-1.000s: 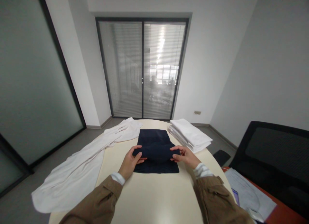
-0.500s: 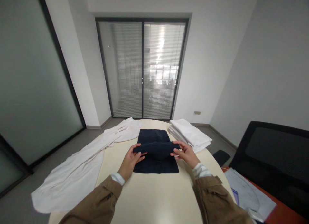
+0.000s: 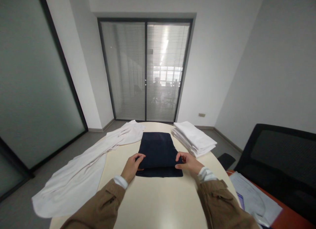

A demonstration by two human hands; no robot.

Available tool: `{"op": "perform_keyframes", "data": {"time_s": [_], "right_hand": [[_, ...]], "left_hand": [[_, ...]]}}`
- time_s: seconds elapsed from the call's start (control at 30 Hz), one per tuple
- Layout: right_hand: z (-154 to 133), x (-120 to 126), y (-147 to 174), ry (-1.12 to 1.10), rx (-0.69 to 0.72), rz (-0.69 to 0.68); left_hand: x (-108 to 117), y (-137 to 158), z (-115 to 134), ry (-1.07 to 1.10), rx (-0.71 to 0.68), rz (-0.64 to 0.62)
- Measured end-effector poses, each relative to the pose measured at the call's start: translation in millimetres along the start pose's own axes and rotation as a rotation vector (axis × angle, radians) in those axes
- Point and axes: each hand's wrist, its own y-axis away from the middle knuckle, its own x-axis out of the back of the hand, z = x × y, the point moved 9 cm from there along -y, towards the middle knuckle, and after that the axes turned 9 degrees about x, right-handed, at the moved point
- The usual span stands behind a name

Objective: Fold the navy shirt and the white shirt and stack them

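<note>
A folded navy-blue cloth [image 3: 158, 150], perhaps a garment, lies flat in the middle of the pale table. Its upper layer reaches down toward me and ends a little short of the lower layer's near edge. At the left corner of that upper layer, my left hand [image 3: 132, 165] pinches the fabric between thumb and fingers. My right hand [image 3: 190, 163] grips the opposite corner the same way, thumb below and fingers curled above. Some fingertips of both hands are hidden by the cloth.
A long, rumpled white cloth [image 3: 86, 166] covers the left side of the table [image 3: 158, 202] and hangs over its edge. Folded white cloths [image 3: 195, 138] are stacked at the back right. To the right are a black mesh chair [image 3: 278, 156] and papers [image 3: 254, 192].
The upper layer of the navy cloth has come down toward me and now lies nearly flat, no longer raised in a bulging roll. Both hands have lowered slightly with it.
</note>
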Motion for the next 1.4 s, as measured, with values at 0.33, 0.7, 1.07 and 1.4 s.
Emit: {"op": "perform_keyframes", "data": {"time_s": [0.33,0.7,1.07,1.4], "right_hand": [[16,-21,12,-0.068,-0.188,-0.192],[21,-27,17,-0.067,-0.281,-0.214],[41,-30,18,-0.031,-0.367,-0.275],[-26,0,0,0.473,0.017,0.020]], "left_hand": [[7,7,17,-0.476,-0.203,0.176],[3,5,9,-0.668,-0.203,0.181],[-27,47,55,-1.049,-0.683,0.271],[-62,53,38,-1.134,-0.672,-0.178]]}}
